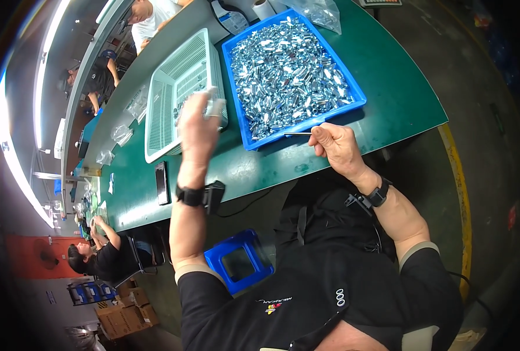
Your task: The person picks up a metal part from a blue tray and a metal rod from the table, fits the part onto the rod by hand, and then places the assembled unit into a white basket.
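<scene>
Your right hand pinches a thin metal rod between thumb and fingers, its free end pointing left across the near rim of the blue tray. That tray sits on the green worktop, heaped with small shiny metal pieces.

Your left hand is over the near right part of the pale green basket, hiding some of its wall and inside; it is too blurred to tell whether it grasps anything. Some small pieces lie in the basket, which stands just beside the tray with only a narrow strip of worktop between.

Left of your left forearm, a dark phone lies near the worktop's edge. Small clear bags are scattered beyond the basket's left side. Behind the tray you have a white roll and a large clear plastic bag. Below the worktop's edge, a blue stool stands near your left elbow. A seated co-worker is at the far left.
</scene>
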A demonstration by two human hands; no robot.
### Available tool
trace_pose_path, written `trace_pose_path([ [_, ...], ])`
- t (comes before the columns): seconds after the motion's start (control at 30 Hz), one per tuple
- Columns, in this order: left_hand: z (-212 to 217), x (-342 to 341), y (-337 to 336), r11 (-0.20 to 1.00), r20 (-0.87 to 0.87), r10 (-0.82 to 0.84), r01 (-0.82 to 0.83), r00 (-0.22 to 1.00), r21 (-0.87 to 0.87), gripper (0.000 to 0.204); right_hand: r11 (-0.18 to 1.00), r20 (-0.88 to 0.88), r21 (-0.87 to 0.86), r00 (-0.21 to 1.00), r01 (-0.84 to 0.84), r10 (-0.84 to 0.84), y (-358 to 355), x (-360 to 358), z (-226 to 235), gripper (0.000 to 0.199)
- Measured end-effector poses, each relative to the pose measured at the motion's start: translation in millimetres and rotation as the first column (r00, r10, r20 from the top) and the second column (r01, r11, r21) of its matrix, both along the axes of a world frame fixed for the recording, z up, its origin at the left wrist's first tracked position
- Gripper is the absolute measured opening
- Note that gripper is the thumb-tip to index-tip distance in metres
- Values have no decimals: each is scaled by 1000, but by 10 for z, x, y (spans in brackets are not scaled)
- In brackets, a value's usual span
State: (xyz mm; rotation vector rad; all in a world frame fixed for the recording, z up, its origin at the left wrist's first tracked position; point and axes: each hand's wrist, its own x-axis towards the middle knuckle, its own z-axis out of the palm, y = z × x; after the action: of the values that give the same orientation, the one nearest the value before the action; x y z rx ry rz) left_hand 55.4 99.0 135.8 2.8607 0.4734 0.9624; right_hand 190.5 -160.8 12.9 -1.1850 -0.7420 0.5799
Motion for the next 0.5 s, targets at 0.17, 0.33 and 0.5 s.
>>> trace_pose_path([
  [0.17, -481, 356, -302, 997, -349, -23, 49, 937, 65, 26, 1000, 6, 8, 1000, 8, -8, -1, -16, -3, 50],
  [0.33, -628, 302, -178, 995, -226, -82, 94, 971, 42, 17, 1000, 8, 19, 1000, -11, 11, 12, -32, -4, 46],
  [0.5, -536, 91, -475, 829, 3, -193, 164, 981, -535, 15, 997, 20, -6, 997, 76, -76, 37, -2, -5, 35],
])
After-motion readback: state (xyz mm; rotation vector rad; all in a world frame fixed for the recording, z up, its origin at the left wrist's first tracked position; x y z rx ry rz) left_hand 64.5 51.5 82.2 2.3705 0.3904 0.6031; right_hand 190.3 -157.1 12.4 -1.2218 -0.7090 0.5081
